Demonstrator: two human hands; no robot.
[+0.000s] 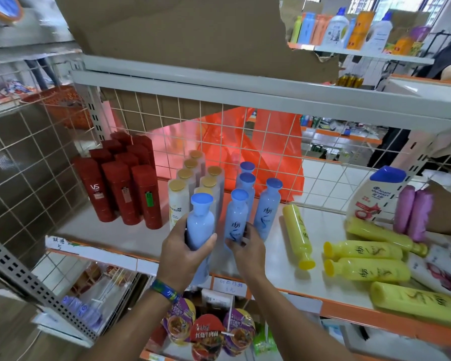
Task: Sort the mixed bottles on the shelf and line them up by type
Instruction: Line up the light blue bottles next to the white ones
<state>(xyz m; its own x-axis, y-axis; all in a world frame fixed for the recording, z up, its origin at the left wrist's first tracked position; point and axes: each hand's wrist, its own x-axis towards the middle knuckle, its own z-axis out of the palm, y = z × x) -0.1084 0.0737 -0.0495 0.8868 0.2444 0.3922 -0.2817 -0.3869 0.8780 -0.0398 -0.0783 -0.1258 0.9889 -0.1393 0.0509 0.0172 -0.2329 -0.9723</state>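
On the white shelf [271, 259], a cluster of blue bottles [268, 209] stands upright near the middle, caps up, in short rows running back toward the wire grid [167, 121]. The left hand [185, 254], with a patterned wristband [164, 290] on its wrist, is wrapped round a loose blue bottle [200, 225], held upright just left of the cluster and in front of the shelf's edge. The right hand [248, 252] curls its fingers round the lower part of the front blue bottle [237, 217], the nearest one of the cluster, which stands on the shelf. Just left of the cluster stand white bottles [179, 201] with gold caps in two rows, and further left a block of red bottles [120, 191]. Right of the cluster, yellow bottles [298, 235] lie on their sides, one close by and several more well apart toward the shelf's right end. Beyond those stand a large white bottle [372, 199] with a blue cap and two purple bottles [413, 212]. Behind the cluster, past the grid, hangs an orange plastic bag [271, 142]. Below it, under the shelf, sit noodle bowls [208, 334].
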